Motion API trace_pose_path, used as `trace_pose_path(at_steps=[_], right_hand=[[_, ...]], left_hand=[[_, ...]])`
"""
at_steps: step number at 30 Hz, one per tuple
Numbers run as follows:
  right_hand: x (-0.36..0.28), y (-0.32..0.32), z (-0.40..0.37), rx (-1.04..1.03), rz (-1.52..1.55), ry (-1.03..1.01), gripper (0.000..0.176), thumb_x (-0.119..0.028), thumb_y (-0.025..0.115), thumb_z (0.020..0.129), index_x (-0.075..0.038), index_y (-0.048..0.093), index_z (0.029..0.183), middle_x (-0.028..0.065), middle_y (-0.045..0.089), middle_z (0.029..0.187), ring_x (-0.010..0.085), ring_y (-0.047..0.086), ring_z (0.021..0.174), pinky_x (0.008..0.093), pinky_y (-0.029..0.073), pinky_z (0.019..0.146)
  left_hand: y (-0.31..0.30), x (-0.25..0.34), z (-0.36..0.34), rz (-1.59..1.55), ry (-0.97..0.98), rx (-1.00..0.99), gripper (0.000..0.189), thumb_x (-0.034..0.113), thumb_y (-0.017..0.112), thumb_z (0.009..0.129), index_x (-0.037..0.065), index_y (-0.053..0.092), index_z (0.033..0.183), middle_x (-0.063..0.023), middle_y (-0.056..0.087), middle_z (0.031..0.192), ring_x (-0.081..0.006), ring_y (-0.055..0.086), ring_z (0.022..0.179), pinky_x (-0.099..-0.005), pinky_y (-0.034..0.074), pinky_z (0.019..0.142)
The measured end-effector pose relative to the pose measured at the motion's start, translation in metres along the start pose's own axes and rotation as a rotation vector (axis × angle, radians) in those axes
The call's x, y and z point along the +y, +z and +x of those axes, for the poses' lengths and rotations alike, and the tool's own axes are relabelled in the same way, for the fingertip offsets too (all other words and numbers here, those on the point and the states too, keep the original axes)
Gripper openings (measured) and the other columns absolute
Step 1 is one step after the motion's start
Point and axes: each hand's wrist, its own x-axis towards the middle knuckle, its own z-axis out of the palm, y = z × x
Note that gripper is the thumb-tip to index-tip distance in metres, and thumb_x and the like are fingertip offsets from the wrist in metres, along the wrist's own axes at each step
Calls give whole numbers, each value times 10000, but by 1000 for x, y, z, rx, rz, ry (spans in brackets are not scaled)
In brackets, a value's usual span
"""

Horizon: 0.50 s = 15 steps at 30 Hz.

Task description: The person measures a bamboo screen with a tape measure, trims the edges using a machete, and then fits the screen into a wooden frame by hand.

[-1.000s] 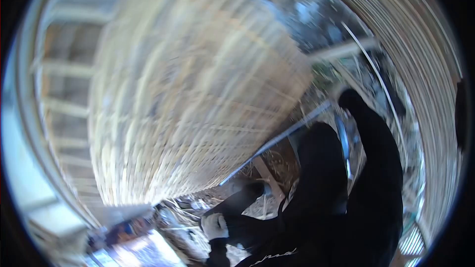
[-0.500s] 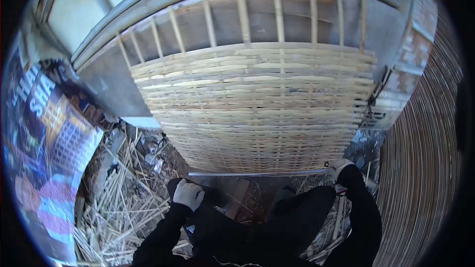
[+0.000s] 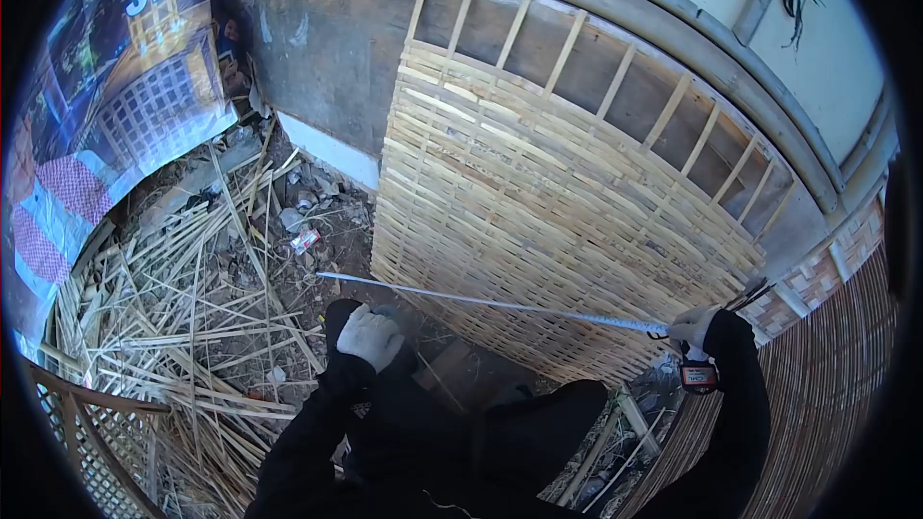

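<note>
My right fingers are closed on the tape measure, which is stretched along the lower edge of the woven bamboo panel. My left fingers are curled just below the tape; I cannot tell whether they grip anything.

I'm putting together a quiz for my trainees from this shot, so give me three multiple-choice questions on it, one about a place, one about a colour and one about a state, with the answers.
1. Where do the loose bamboo strips lie?
A) in a bucket
B) on the ground left of the woven panel
C) on a shelf

2. What colour is the glove on the left hand?
A) white
B) red
C) green

3. The tape measure held in the right hand is:
A) wound fully in
B) snapped in two
C) drawn out along the panel's foot

Answers:
1 B, the strips litter the dirt there.
2 A, it shows white against the black sleeve.
3 C, its blade runs in one long line.
</note>
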Motion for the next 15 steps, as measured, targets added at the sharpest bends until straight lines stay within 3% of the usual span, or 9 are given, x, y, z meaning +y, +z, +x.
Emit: trace_pose_path(at_steps=[3,8,9,11,15], right_hand=[[-25,-13,2,-159,-132,24,295,-367,618,862,-111,763,881,49,716,830,140,646,765,302,500,731],[-32,-7,25,-349,-143,85,330,-412,532,905,-172,760,905,2,707,853,148,648,804,306,500,739],[-29,8,34,-465,-128,15,340,-406,513,924,-166,753,927,0,705,868,144,640,829,305,493,761],[-28,33,43,-658,-87,-61,335,-370,485,953,-147,733,995,4,702,914,146,623,893,305,473,823],[-49,40,24,-587,-44,-40,346,-334,502,989,-76,731,1016,23,712,920,136,630,903,297,479,852]], left_hand=[[2,-4,-1,5,-100,-121,198,319,645,841,129,700,821,-80,694,858,-254,657,931,-428,378,1067],[13,4,10,23,-237,-59,205,330,654,833,135,709,803,-71,697,846,-251,661,922,-427,387,1031],[23,6,14,20,-208,18,223,334,651,840,129,708,773,-64,696,827,-261,659,909,-422,417,983],[43,10,27,-266,-254,-176,284,381,640,865,101,692,870,-113,688,868,-297,658,887,-428,420,993],[93,17,32,-589,-375,-234,322,386,636,876,86,680,985,-142,678,994,-313,638,952,-442,427,976]])
